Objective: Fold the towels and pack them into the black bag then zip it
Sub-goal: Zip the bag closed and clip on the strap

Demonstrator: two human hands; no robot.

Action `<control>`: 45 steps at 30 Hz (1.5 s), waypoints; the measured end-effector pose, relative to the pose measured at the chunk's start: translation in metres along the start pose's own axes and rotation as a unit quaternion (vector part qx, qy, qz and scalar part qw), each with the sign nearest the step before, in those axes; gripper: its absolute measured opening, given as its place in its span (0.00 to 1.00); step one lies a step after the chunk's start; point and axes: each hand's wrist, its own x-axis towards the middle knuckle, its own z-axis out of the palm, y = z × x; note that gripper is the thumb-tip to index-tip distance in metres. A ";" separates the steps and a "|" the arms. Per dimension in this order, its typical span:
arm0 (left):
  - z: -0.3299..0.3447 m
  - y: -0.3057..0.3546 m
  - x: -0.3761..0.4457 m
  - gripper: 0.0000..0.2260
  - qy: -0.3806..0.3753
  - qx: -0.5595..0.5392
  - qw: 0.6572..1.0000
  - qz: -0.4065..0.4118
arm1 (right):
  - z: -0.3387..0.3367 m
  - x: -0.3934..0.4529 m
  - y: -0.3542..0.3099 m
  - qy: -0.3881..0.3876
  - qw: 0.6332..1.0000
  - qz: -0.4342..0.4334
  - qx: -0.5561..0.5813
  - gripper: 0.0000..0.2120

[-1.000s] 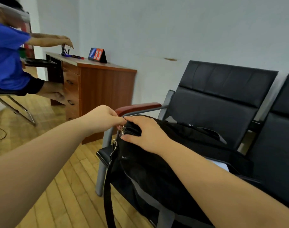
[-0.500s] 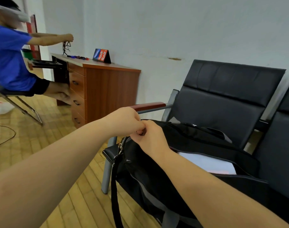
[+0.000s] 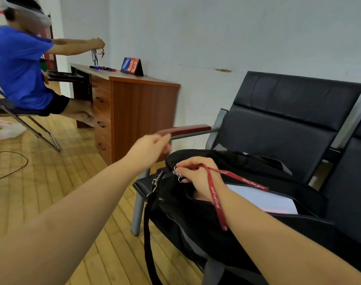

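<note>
The black bag [image 3: 206, 219] lies on the black chair seat with its top open. A folded pale towel [image 3: 263, 199] shows inside the opening. My right hand [image 3: 198, 177] pinches the metal zipper pull [image 3: 177, 173] at the bag's left end. A red ribbon [image 3: 215, 199] tied to the pull drapes over my wrist and across the bag. My left hand [image 3: 151, 149] hovers blurred just beyond the bag's left end, fingers loosely together, holding nothing I can see.
The bag sits on a row of black chairs [image 3: 288, 120] with a wooden armrest [image 3: 185, 129]. A wooden desk [image 3: 134, 112] stands to the left, where another person in a blue shirt [image 3: 19, 66] sits. The bag's strap [image 3: 149, 243] hangs toward the wood floor.
My left hand has come off the bag's end and lifted up and left. The red ribbon on the zipper pull has come into view over my right wrist.
</note>
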 end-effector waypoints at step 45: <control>0.086 0.042 0.009 0.10 -0.079 0.288 0.936 0.189 | -0.170 -0.025 0.036 0.139 0.978 0.137 0.077 0.04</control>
